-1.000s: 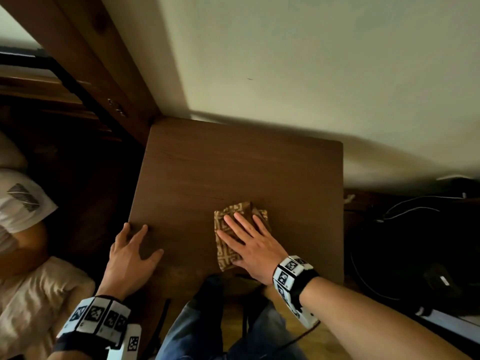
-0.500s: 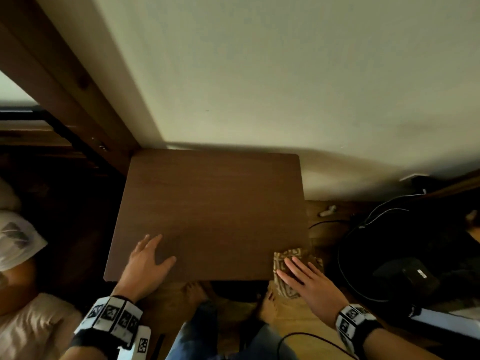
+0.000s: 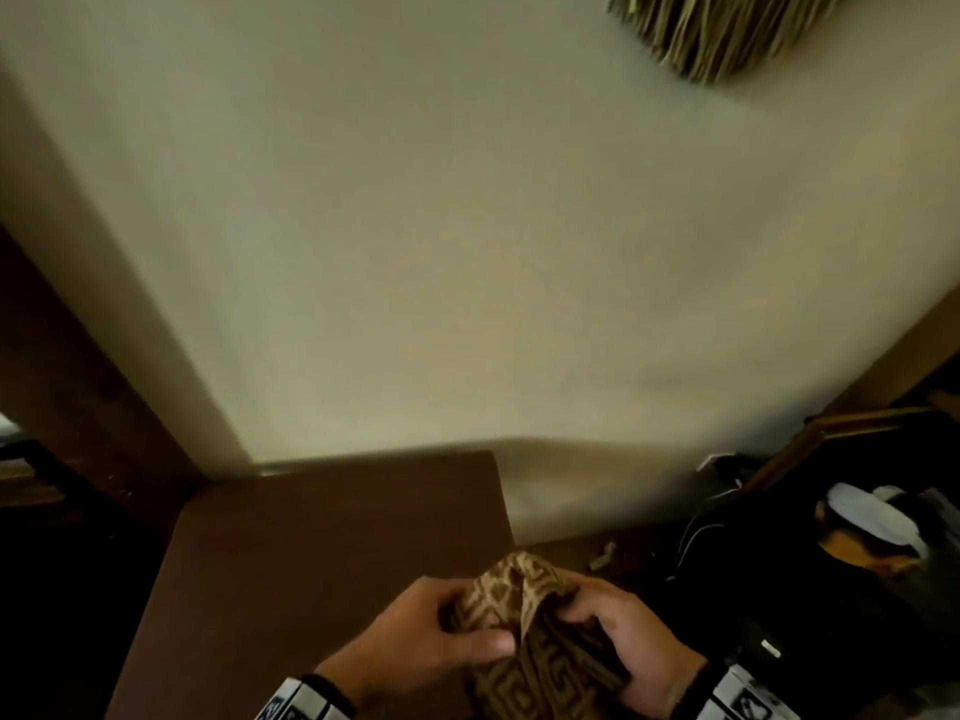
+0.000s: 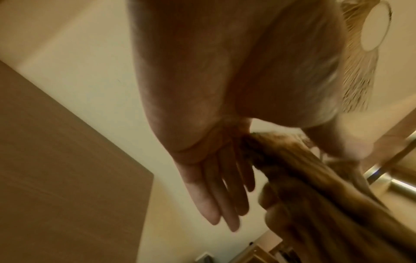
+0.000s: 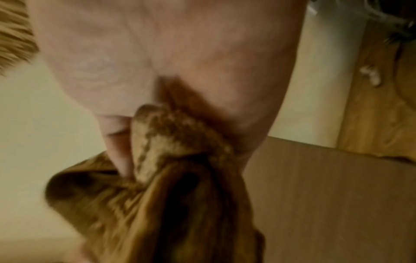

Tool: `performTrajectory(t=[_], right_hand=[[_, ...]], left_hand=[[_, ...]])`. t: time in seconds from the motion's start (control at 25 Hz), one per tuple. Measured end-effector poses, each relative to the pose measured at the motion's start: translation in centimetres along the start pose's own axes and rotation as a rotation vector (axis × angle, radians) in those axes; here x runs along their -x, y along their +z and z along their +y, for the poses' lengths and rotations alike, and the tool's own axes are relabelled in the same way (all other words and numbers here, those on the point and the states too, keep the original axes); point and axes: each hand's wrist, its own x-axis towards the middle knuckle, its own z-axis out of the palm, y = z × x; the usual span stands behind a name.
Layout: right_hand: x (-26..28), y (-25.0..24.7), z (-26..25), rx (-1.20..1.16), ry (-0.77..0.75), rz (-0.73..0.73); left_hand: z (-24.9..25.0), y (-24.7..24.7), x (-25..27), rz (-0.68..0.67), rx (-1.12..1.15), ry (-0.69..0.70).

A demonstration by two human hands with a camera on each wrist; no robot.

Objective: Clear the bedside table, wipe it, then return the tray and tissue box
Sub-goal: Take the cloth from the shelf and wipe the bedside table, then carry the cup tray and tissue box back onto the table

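The brown bedside table (image 3: pixel 322 563) stands against the wall with a bare top; it also shows in the wrist views (image 4: pixel 67 160) (image 5: pixel 326 195). A brown patterned cloth (image 3: pixel 524 600) is bunched in the air over the table's front right corner. My left hand (image 3: pixel 467 626) holds its left side between thumb and fingers (image 4: pixel 220 195). My right hand (image 3: pixel 576 610) grips its right side, and the cloth (image 5: pixel 180 142) bulges out between thumb and fingers. Neither tray nor tissue box is in view.
A dark wooden bed post (image 3: pixel 78 381) rises left of the table. Right of it are black cables (image 3: pixel 696 527), dark clutter with a white object (image 3: pixel 857 517) and a small pale scrap (image 3: pixel 602 556) on the floor. A straw fringe (image 3: pixel 717 33) hangs on the wall.
My right hand slid the cloth off the table's front right corner and lifted it. My left hand left the tabletop and took hold of the cloth too. The head view tilted up.
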Motion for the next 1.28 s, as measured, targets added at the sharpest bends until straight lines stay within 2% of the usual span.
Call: performTrajectory(t=[0.04,0.12,0.2,0.28,0.36,0.4,0.44,0.52,0.6,0.68,0.72,0.84,0.92,1.04,1.12,1.28], right_hand=[[1.3,0.2,-0.6,-0.031,-0.061,0.045],[3.1,0.0,-0.8,0.089,-0.21,0.158],[5.7,-0.5,-0.9,0.245,-0.32,0.204],[8.1,-2.0,0.5,0.264,-0.444,0.322],[11.0,-3.2,2.8,0.201,-0.578,0.489],[12.8,-3.7,4.1,0.133,-0.623,0.578],[14.0,-3.9,5.1,0.054,-0.653,0.634],[18.0,-5.4,8.4,-0.17,-0.717,0.769],[22.1,-7.2,10.6,-0.36,-0.759,0.911],[26.1,-10.0,12.5,-0.437,-0.804,1.1],[28.1,-11.6,13.0,-0.403,-0.83,1.224],[35.0,-18.3,15.4,-0.157,-0.814,1.615],[40.6,-24.2,17.9,-0.011,-0.755,1.731],[49.2,-32.2,22.5,0.104,-0.605,1.752],[53.3,-35.8,26.0,0.063,-0.476,1.778],[59.5,-41.7,32.0,-0.247,-0.353,1.736]], left_hand=[[1.0,0.4,-0.1,0.037,0.007,0.015],[3.2,0.8,-0.1,0.075,0.021,0.044],[5.4,1.7,-0.7,-0.021,-0.036,0.107],[7.7,3.6,-2.0,-0.19,-0.096,0.166],[8.8,5.3,-4.6,-0.273,-0.178,0.211],[9.3,6.9,-6.1,-0.341,-0.149,0.224],[10.0,8.5,-7.0,-0.339,-0.188,0.249],[13.8,14.2,-7.1,-0.531,-0.154,0.211],[16.9,20.8,-5.6,-0.627,-0.027,0.234],[18.5,28.3,-4.4,-0.751,0.113,0.159],[18.9,31.9,-4.4,-0.773,0.171,0.127],[19.8,44.0,-4.1,-0.911,0.177,0.096],[20.5,52.2,-3.7,-0.997,0.136,0.077],[22.3,64.2,-4.9,-0.997,0.186,-0.035],[24.3,70.2,-7.0,-0.947,0.234,-0.078],[29.5,80.7,-15.2,-0.702,0.362,-0.076]])
